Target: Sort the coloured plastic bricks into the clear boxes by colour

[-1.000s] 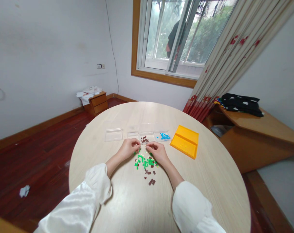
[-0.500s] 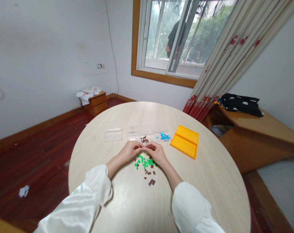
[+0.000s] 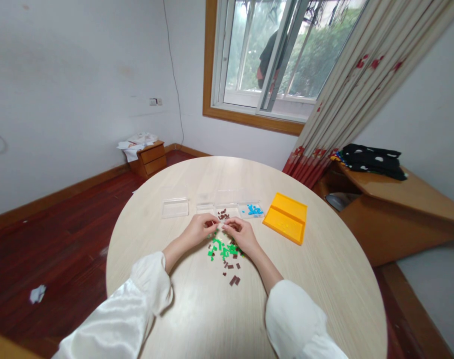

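Note:
Over the middle of the table, my left hand (image 3: 200, 228) and my right hand (image 3: 242, 233) meet with thumbs and fingers pinched, their tips almost touching. Whatever lies between the fingertips is too small to name. Just below the hands is a loose pile of small green bricks (image 3: 224, 248), with flat brown pieces (image 3: 235, 280) scattered nearer to me. Behind the fingertips, small brown pieces (image 3: 223, 214) rest in a clear plastic case (image 3: 233, 211). Blue pieces (image 3: 254, 210) fill part of the compartment to its right.
An open clear case (image 3: 175, 208) stands at the left on the round table (image 3: 155, 279). An open yellow case (image 3: 286, 219) lies at the right with small bits inside. A wooden cabinet (image 3: 417, 209) is beyond the table's right edge, and a person (image 3: 269, 57) is outside the window.
My left hand has shifted slightly up and left, so its fingertips are a little further from my right hand's. The pieces on the table look unmoved.

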Available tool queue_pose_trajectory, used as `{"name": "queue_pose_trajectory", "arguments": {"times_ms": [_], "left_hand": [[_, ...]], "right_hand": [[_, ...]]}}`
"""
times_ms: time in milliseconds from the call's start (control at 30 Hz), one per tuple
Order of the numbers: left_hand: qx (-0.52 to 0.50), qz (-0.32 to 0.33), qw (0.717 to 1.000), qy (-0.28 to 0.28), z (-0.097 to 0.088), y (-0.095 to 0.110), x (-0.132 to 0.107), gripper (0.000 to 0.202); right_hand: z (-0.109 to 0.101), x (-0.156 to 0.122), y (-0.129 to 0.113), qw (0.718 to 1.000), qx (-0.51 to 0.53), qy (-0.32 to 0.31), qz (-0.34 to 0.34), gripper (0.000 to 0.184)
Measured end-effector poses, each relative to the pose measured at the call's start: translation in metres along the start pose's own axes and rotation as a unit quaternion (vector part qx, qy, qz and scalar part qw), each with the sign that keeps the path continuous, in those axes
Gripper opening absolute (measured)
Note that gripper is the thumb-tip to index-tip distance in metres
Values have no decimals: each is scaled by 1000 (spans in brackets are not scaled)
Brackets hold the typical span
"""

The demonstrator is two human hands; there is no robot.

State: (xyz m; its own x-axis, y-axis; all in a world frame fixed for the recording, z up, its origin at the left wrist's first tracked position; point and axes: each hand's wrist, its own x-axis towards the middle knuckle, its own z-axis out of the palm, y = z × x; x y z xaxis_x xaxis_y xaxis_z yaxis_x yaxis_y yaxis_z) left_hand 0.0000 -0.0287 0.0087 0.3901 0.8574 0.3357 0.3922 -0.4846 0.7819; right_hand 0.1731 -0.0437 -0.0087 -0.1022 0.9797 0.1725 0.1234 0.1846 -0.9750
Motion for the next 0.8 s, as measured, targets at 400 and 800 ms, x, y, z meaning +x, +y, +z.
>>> {"name": "queue_pose_trajectory", "arguments": {"times_ms": [400,800], "left_hand": [[125,-58,977,164,-18,-23,6,14],[155,-69,973,155,-14,-30,7,27]], "right_hand": [[-2,0,5,995,-93,-7,-20,12],[-5,0,7,987,-144,-51,-50,26]]}}
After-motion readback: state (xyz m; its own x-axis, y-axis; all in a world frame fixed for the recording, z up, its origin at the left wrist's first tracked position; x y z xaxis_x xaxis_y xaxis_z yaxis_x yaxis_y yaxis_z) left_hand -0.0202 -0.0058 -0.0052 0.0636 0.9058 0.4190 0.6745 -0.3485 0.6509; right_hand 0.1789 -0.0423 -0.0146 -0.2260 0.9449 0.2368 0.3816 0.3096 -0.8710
